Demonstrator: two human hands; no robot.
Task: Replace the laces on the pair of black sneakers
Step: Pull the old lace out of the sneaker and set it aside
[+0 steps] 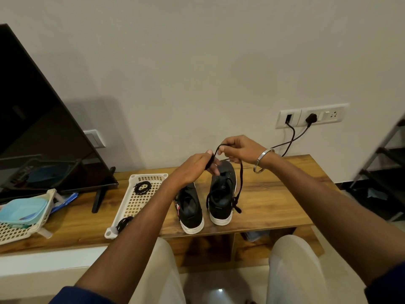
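Pale-trousered knees [291, 268] sit before a wood-grain bench [274, 200] against a plain wall [197, 62]; both hands are raised above it; the left hand [192, 170] pinches a black lace [241, 176], the right hand [238, 148] pinches its upper loop; the flat woven lace hangs down to the right sneaker [221, 198] below the hands; the left sneaker [190, 209] stands just beside it, white-soled; a perforated white tray [140, 207] with coiled laces [142, 187] lies beneath the left forearm.
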